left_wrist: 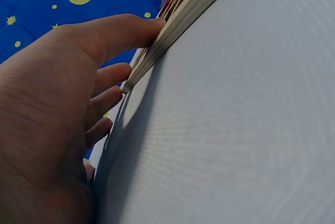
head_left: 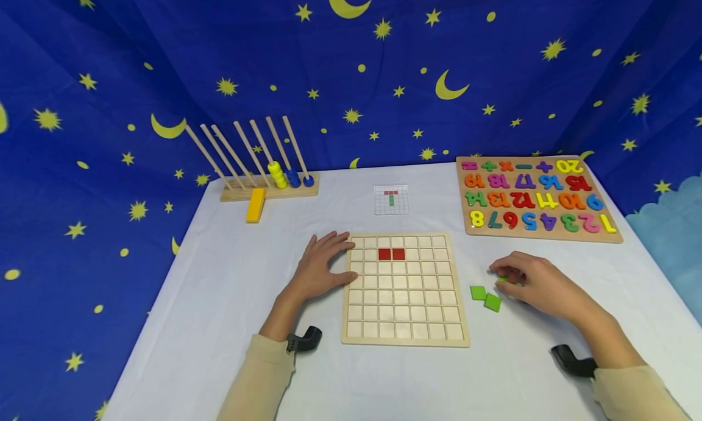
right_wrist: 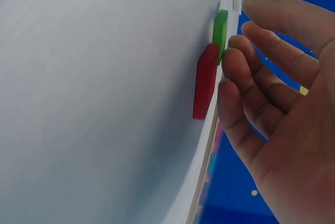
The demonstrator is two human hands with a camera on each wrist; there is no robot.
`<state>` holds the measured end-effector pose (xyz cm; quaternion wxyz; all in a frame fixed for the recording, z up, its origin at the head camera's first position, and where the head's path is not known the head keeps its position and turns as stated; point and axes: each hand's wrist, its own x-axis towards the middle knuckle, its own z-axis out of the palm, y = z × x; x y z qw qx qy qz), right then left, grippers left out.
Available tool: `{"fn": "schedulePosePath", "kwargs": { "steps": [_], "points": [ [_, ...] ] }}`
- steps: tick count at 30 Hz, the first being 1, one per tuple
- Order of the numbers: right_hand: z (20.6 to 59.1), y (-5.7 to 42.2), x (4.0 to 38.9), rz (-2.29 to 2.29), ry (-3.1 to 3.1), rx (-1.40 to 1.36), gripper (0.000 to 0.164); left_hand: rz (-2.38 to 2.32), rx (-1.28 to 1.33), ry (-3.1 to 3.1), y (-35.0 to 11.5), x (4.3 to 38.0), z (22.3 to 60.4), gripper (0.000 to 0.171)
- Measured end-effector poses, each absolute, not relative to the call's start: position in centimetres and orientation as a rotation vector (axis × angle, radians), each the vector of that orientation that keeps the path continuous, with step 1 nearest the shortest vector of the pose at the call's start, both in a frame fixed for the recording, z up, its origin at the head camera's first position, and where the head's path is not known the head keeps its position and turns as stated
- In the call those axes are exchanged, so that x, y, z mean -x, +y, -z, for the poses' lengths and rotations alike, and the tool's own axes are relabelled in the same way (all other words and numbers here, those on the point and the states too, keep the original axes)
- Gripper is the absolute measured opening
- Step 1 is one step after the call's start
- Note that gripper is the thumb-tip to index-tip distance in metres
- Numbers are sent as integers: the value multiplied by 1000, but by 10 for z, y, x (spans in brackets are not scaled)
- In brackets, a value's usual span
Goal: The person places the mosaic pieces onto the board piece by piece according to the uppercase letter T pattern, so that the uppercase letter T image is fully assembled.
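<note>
A wooden grid board [head_left: 351, 311] lies flat on the white table, with two red square tiles, a left one [head_left: 384, 254] and a right one [head_left: 398, 254], side by side in its second row from the top. My left hand [head_left: 320, 268] rests at the board's left edge, thumb and fingertips touching the frame. Right of the board lie two loose green tiles, one [head_left: 478, 293] beside the other [head_left: 492, 302]. Over a further green tile [right_wrist: 220, 30] and a red tile [right_wrist: 205, 82] hovers my right hand [head_left: 540, 284], its fingers loosely bent and nothing visible between them.
Behind the board lies a small pattern card [head_left: 392, 200] showing a red and green T shape. A number puzzle board [head_left: 543, 233] is at the back right. A peg stand [head_left: 233, 194] with beads and a yellow block [head_left: 255, 206] stand at the back left.
</note>
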<state>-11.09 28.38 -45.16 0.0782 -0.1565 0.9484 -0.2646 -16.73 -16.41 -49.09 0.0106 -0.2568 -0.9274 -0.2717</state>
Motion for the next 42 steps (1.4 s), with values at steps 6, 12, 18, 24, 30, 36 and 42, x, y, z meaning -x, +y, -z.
{"fn": "schedulePosePath", "kwargs": {
  "steps": [6, 12, 18, 24, 30, 36, 42],
  "points": [
    [449, 292, 106, 778, 2840, 420, 30, 838, 795, -2906, -164, 167, 491, 66],
    [449, 302, 99, 769, 2873, 411, 30, 830, 780, -2930, -164, 167, 491, 67],
    [448, 311, 95, 726, 2870, 373, 31, 816, 767, -2951, -166, 167, 492, 67],
    [447, 319, 95, 679, 2818, 341, 39, 829, 761, -2950, -164, 167, 491, 67],
    [447, 321, 95, 673, 2779, 308, 45, 828, 773, -2937, -163, 168, 489, 66],
    [451, 319, 95, 696, 2763, 304, 38, 855, 788, -2907, -163, 167, 489, 67],
    [450, 318, 96, 711, 2770, 328, 36, 867, 792, -2895, -164, 168, 491, 66]
  ]
}}
